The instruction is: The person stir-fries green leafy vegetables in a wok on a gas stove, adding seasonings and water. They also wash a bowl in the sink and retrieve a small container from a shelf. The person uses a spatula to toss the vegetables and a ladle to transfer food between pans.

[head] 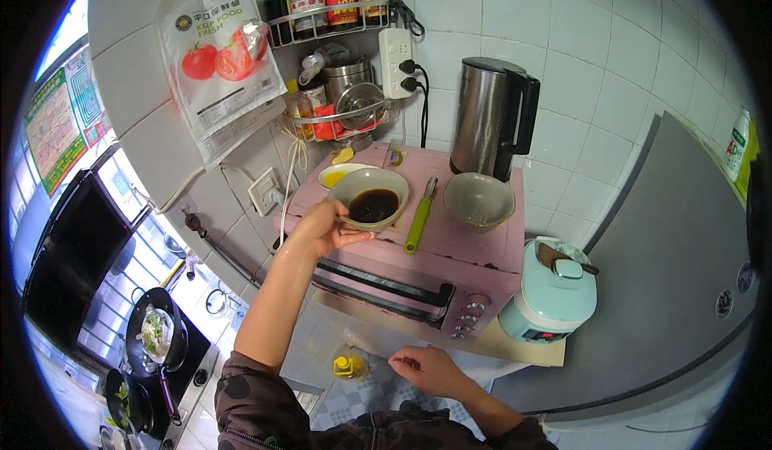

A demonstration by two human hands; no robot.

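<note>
My left hand [319, 230] grips a ceramic bowl [395, 186] by its near left side, thumb at the rim and fingers underneath. Dark brown liquid [374, 205] lies in the bottom of this bowl. Just behind it, partly hidden, is a small dish [356, 167] with something yellow in it. A green-handled peeler [419, 224] lies to the bowl's right, on the pink toaster oven [386, 257]. A second grey bowl [479, 199] stands farther right. Low in front of my body, my right hand [425, 368] is loosely curled with nothing visible in it.
A steel electric kettle [479, 115] stands at the oven's back right. Beside the oven is a mint-green rice cooker [558, 293] with a wooden spoon [552, 257] on top. An oil bottle [350, 367] sits below. Far left, a wok [154, 329] rests on the stove.
</note>
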